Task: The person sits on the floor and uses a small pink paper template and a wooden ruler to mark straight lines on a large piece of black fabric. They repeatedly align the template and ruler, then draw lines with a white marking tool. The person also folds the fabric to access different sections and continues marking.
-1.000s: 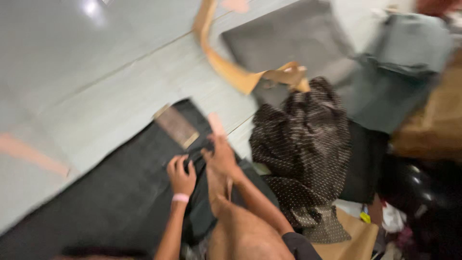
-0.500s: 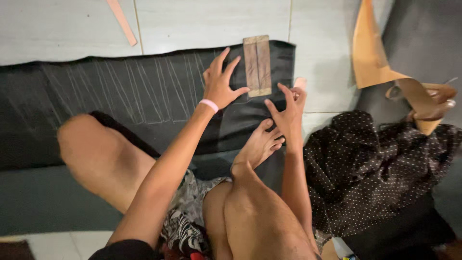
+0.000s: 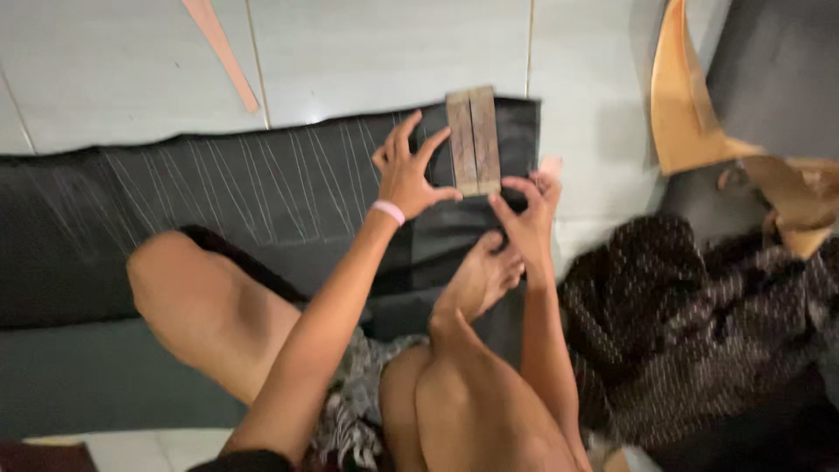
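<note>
A strip of black cloth (image 3: 218,201) with white chalk lines lies across the tiled floor in front of me. A short brown wooden ruler block (image 3: 473,140) rests upright on its right end. My left hand (image 3: 405,172), a pink band on the wrist, presses flat on the cloth with fingers spread, thumb touching the block's lower left edge. My right hand (image 3: 527,214) sits just below the block's right corner, fingers pinched on a small pale piece, likely chalk (image 3: 550,165). My bare foot (image 3: 481,275) rests on the cloth beneath both hands.
My bent knees (image 3: 179,280) fill the lower middle. A dark dotted fabric heap (image 3: 690,332) lies right. Tan paper pattern pieces (image 3: 690,105) and a dark cloth (image 3: 778,79) lie top right. A pinkish strip (image 3: 220,48) lies on the tiles at top left.
The view has swung from a blurred look across the room down onto the cloth. Both hands stay by the wooden block; my right hand has shifted slightly closer under its right corner.
</note>
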